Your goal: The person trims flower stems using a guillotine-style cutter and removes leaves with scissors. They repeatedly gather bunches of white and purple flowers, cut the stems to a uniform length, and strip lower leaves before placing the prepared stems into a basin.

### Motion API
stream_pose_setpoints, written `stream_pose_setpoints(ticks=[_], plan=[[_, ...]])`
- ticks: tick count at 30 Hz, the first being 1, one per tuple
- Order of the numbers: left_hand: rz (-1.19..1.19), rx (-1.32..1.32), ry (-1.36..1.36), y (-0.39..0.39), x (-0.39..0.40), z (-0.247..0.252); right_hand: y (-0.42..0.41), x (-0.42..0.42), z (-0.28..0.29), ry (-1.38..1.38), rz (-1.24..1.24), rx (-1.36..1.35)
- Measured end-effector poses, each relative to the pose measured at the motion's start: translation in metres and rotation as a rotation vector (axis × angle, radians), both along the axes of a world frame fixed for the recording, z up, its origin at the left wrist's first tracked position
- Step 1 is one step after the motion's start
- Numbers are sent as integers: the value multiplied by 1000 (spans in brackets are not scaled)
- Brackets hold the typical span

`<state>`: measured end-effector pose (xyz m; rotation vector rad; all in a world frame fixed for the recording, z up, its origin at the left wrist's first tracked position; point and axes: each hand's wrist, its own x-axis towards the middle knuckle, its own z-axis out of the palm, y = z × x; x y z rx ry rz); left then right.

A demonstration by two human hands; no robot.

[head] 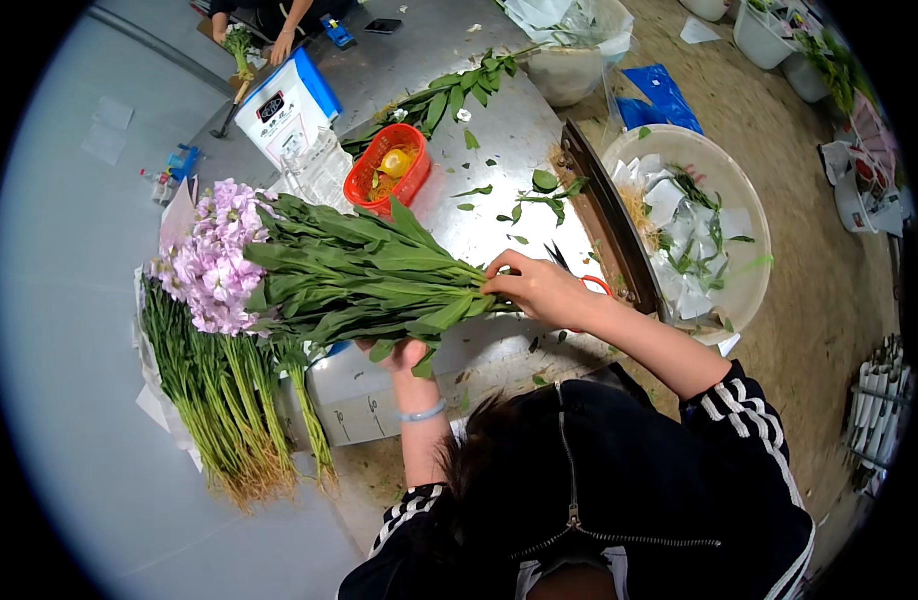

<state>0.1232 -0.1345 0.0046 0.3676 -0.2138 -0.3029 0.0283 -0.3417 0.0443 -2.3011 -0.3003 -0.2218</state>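
Note:
A bunch of lilac stock flowers with long green leaves lies sideways above the table's near edge, blooms to the left. My left hand holds it from below, its fingers mostly hidden by leaves. At the right end, my right hand has its thumb and fingers closed around the gathered stems. Scissors with red handles lie on the metal table just behind my right hand, which partly covers them. More green stems with roots hang over the table edge at lower left.
A red plastic basket stands behind the bunch, near a white and blue printed bag. Cut leafy stems lie farther back. A dark metal rail borders the table beside a waste bin. Another person's hand is at the far end.

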Motion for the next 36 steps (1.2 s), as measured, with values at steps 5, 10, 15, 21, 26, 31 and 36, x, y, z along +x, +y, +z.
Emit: stream_pose_setpoints(ticks=[5, 10, 15, 21, 26, 31, 36], plan=[[-11, 144, 80, 9, -4, -17, -6, -11, -32, -206, -140, 211], [103, 492, 202, 29, -11, -35, -62, -35, -25, 139, -690, 1342], [120, 760, 255, 49, -6, -54, -128, -60, -1, -210, -797, 1639], [145, 576, 472, 22, -4, -22, -28, -41, 43, 5, -358, 171], [122, 462, 531, 9, -9, -5, -6, -20, 32, -199, -55, -212], [36, 427, 358, 18, -17, -11, -18, -26, 27, -158, -70, 53], [-44, 349, 223, 18, -26, -18, -24, -33, 18, 68, -403, 1249]])
